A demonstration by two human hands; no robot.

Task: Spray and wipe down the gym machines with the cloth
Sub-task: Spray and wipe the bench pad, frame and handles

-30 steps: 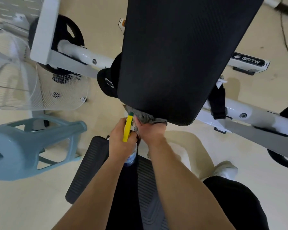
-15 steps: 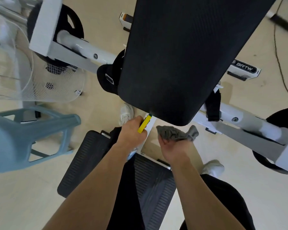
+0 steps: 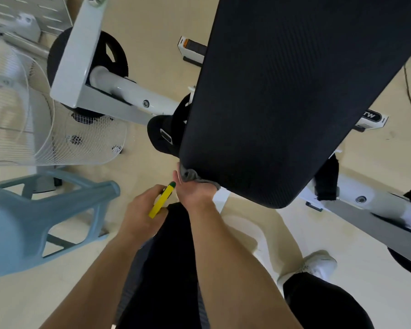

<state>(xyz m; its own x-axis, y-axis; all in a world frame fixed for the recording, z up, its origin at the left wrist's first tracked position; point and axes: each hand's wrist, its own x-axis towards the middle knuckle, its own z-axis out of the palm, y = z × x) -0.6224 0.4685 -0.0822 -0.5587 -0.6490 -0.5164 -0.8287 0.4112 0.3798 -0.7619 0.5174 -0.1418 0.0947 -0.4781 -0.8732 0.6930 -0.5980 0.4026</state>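
Observation:
A large black padded backrest (image 3: 282,96) of a white-framed gym machine (image 3: 128,91) fills the upper middle of the view. My right hand (image 3: 195,193) presses a grey cloth (image 3: 189,174) against the pad's lower left edge. Just left of it, my left hand (image 3: 142,210) grips a spray bottle with a yellow trigger head (image 3: 163,200); the bottle body is hidden behind the hand. A black seat pad lies below my forearms.
A blue plastic stool (image 3: 33,222) lies on its side at the left. A white fan with a wire cage (image 3: 45,119) stands behind it. Black weight plates (image 3: 112,55) sit on the machine's arms. My white shoe (image 3: 318,264) is on the beige floor at the right.
My right hand has moved left and up with the cloth, from below the pad's bottom edge back onto its lower left corner. The left hand and spray bottle shifted slightly.

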